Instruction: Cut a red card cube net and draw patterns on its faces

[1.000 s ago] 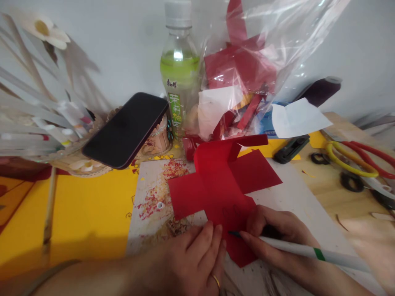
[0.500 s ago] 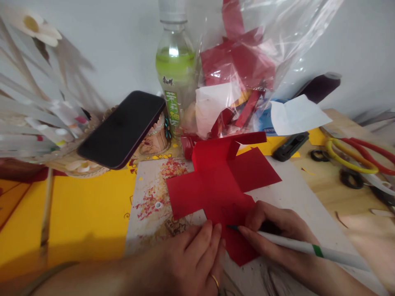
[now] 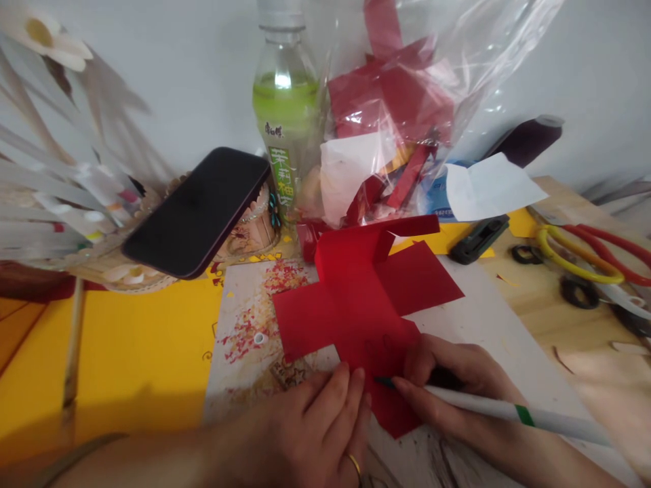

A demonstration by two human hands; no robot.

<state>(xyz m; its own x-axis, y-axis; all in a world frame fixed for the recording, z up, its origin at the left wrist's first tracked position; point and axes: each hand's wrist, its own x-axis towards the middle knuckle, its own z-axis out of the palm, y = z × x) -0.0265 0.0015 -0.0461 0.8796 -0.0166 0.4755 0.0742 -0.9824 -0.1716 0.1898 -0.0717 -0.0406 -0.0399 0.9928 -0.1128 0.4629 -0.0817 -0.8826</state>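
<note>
A red paper cut-out, cross-shaped with its far flap folded up, lies on a white board. My right hand is closed around a white marker pen with a green band. Its dark tip meets the near flap of the red paper. Small faint pen lines show on the paper above the tip. My left hand rests with fingers stretched out and close together at the left edge of that flap. A ring is on one finger, and the thumb is not clearly visible.
Paper shavings litter the white board. A black phone leans at the left beside a drink bottle. Behind stands a clear plastic bag with red scraps. Scissors and a stapler-like black item lie right.
The marker tip has shifted slightly downward and to the right on the red paper. My left hand stays in place.
</note>
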